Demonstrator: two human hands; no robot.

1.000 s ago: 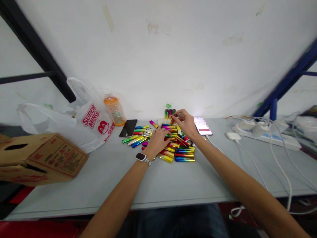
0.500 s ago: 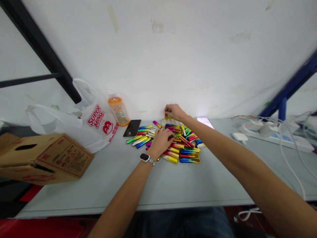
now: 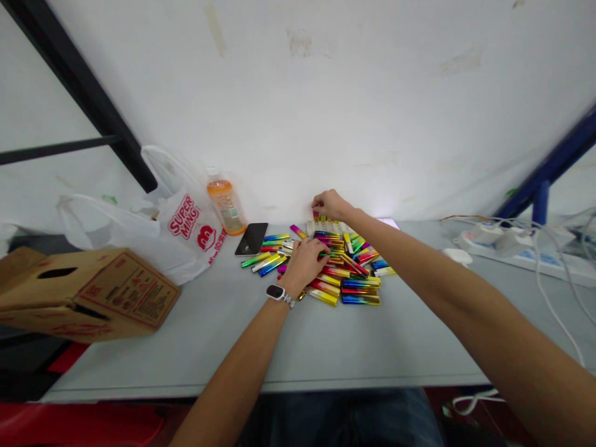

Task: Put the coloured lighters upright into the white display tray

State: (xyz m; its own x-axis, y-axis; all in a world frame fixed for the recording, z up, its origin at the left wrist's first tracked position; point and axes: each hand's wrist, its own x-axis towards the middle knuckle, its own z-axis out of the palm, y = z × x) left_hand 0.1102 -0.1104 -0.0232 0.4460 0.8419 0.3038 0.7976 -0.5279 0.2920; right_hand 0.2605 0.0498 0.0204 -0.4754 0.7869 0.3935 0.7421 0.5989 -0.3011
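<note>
Red "SUPER MING" on white plastic bag, cardboard box lettering illegible

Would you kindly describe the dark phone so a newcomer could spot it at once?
On the grey table, find the orange bottle by the wall. Between it and the heap of shiny coloured sticks lies the phone: flat and dark-screened, far broader than any stick.

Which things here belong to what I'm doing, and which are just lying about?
Seemingly in use:
Pile of shiny coloured pieces, under your left hand
Pale tray-like piece, near your right hand

Probably just lying about:
Cardboard box
Plastic bag
Drink bottle
Dark phone
Power strip
</note>
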